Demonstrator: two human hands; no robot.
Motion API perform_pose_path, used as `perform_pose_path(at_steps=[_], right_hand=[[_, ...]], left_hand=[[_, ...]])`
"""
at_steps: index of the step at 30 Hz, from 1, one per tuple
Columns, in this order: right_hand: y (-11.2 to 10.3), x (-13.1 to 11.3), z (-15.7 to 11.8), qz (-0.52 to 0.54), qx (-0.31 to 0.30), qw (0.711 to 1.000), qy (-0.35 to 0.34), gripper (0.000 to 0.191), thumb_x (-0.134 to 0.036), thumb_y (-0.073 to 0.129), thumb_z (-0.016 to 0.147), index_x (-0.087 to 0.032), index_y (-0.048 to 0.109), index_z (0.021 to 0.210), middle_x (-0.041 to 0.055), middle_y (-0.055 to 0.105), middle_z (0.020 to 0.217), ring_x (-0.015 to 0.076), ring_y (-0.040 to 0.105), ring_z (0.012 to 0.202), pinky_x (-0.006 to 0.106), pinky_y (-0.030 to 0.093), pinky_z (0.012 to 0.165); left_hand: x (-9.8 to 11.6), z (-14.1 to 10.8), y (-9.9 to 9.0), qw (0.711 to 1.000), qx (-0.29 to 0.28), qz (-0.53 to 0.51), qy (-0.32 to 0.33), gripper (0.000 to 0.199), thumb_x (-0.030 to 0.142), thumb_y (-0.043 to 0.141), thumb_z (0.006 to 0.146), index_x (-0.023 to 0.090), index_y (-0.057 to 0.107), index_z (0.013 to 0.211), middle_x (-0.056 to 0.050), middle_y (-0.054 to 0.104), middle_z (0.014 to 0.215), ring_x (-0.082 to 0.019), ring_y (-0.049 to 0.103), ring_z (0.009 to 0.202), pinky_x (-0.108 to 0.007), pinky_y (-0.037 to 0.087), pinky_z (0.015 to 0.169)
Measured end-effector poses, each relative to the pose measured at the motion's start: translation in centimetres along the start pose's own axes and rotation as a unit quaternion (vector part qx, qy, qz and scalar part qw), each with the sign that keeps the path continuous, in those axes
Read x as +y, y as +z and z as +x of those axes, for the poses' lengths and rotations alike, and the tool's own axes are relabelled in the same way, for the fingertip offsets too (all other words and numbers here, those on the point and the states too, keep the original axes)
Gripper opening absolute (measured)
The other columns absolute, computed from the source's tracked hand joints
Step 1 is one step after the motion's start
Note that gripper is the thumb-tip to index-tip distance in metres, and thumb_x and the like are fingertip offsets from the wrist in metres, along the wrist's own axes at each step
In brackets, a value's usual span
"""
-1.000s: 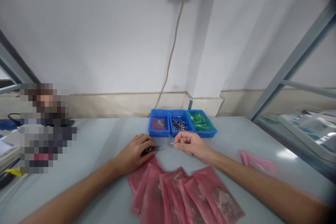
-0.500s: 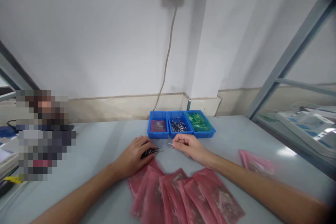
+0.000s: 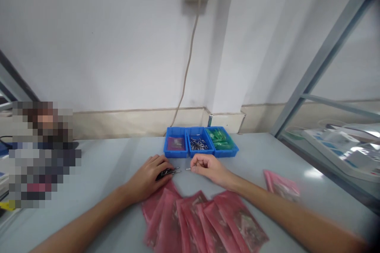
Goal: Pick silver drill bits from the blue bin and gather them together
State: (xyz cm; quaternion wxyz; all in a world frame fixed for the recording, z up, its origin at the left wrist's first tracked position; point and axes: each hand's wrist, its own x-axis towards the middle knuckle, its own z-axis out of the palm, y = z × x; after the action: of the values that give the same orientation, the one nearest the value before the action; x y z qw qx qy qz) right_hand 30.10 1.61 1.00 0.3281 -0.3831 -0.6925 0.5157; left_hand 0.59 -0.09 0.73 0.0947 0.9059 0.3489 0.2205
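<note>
My left hand [image 3: 152, 174] is curled over a bunch of slim metal pins [image 3: 169, 171], whose silver tips stick out to the right past the fingers. The palm side is hidden. Between thumb and fingers, my right hand [image 3: 209, 168] pinches one small silver pin [image 3: 188, 169]; its tip points left and stays slightly apart from the bunch. In front of both hands, several pink plastic bags [image 3: 194, 221] lie overlapped in a fan. Small parts show through the film of some. The left forearm and wrist border the leftmost bag.
Behind the hands stand three blue bins: a left bin [image 3: 175, 154] with a pink bag, a middle bin [image 3: 199, 153] with loose pins, a right bin [image 3: 226, 153] with green packets. Another pink bag [image 3: 282, 185] lies right of my forearm. A blurred-out person [image 3: 44, 158] is at left.
My right hand has come slightly nearer to me and to the left hand, with the pin in its pinch. The left hand keeps its bunch. The whole view has shifted a little.
</note>
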Motion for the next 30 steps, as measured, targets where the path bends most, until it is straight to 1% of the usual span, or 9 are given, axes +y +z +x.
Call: perform_pose_path(at_steps=[6, 11, 13, 16, 20, 25, 30], right_hand=[[0.36, -0.25, -0.09, 0.002, 0.012, 1.000, 0.011, 0.032, -0.049, 0.074, 0.091, -0.019, 0.069, 0.081, -0.0055, 0.046, 0.061, 0.0122, 0.036, 0.057, 0.026, 0.023, 0.054], [0.40, -0.82, -0.28, 0.004, 0.000, 1.000, 0.016, 0.034, -0.051, 0.071, 0.095, -0.019, 0.069, 0.081, -0.0045, 0.048, 0.061, 0.0127, 0.040, 0.057, 0.026, 0.025, 0.052], [0.37, -0.89, -0.35, 0.007, -0.004, 1.000, 0.014, 0.037, -0.054, 0.070, 0.095, -0.019, 0.070, 0.084, -0.0044, 0.049, 0.062, 0.0122, 0.040, 0.057, 0.025, 0.025, 0.052], [0.34, -0.81, -0.38, 0.016, -0.010, 1.000, 0.010, 0.040, -0.059, 0.070, 0.096, -0.019, 0.070, 0.092, -0.0043, 0.053, 0.066, 0.0111, 0.041, 0.055, 0.024, 0.026, 0.050], [0.47, -0.58, -0.24, 0.035, -0.022, 0.999, 0.007, 0.041, -0.060, 0.068, 0.097, -0.020, 0.065, 0.100, -0.0035, 0.062, 0.070, 0.0086, 0.039, 0.049, 0.023, 0.027, 0.047], [0.64, -0.43, -0.18, 0.041, -0.027, 0.999, 0.001, 0.038, -0.056, 0.070, 0.095, -0.020, 0.058, 0.096, -0.0017, 0.069, 0.075, 0.0072, 0.041, 0.046, 0.022, 0.028, 0.046], [0.58, -0.41, -0.25, 0.024, -0.036, 0.999, -0.005, 0.036, -0.055, 0.071, 0.095, -0.020, 0.060, 0.093, -0.0014, 0.069, 0.073, 0.0084, 0.043, 0.048, 0.022, 0.031, 0.046]], left_hand=[[0.07, -0.01, -0.02, 1.000, 0.002, -0.005, 0.003, 0.015, 0.030, 0.058, 0.108, 0.024, 0.065, 0.119, -0.007, 0.065, 0.120, -0.025, 0.058, 0.106, -0.042, 0.048, 0.096], [0.20, -0.02, -0.12, 1.000, 0.004, -0.007, 0.004, 0.015, 0.031, 0.057, 0.109, 0.025, 0.066, 0.119, -0.007, 0.065, 0.120, -0.025, 0.058, 0.106, -0.042, 0.048, 0.096], [0.29, 0.00, -0.18, 1.000, 0.004, -0.009, 0.003, 0.015, 0.031, 0.057, 0.109, 0.025, 0.066, 0.118, -0.006, 0.065, 0.119, -0.025, 0.058, 0.105, -0.041, 0.048, 0.095], [0.33, 0.01, -0.20, 1.000, 0.013, -0.013, 0.008, 0.016, 0.032, 0.056, 0.109, 0.025, 0.067, 0.118, -0.007, 0.066, 0.117, -0.024, 0.059, 0.103, -0.040, 0.049, 0.094], [0.19, 0.00, -0.08, 1.000, 0.019, -0.010, 0.013, 0.017, 0.032, 0.056, 0.109, 0.025, 0.068, 0.118, -0.007, 0.066, 0.117, -0.024, 0.060, 0.104, -0.041, 0.050, 0.095], [0.24, 0.00, -0.11, 1.000, 0.009, -0.005, 0.005, 0.015, 0.031, 0.058, 0.108, 0.025, 0.067, 0.118, -0.007, 0.066, 0.117, -0.024, 0.060, 0.104, -0.041, 0.050, 0.096], [0.31, -0.03, -0.16, 1.000, 0.021, -0.009, 0.012, 0.016, 0.032, 0.057, 0.109, 0.025, 0.068, 0.117, -0.007, 0.066, 0.116, -0.024, 0.061, 0.103, -0.039, 0.050, 0.094]])
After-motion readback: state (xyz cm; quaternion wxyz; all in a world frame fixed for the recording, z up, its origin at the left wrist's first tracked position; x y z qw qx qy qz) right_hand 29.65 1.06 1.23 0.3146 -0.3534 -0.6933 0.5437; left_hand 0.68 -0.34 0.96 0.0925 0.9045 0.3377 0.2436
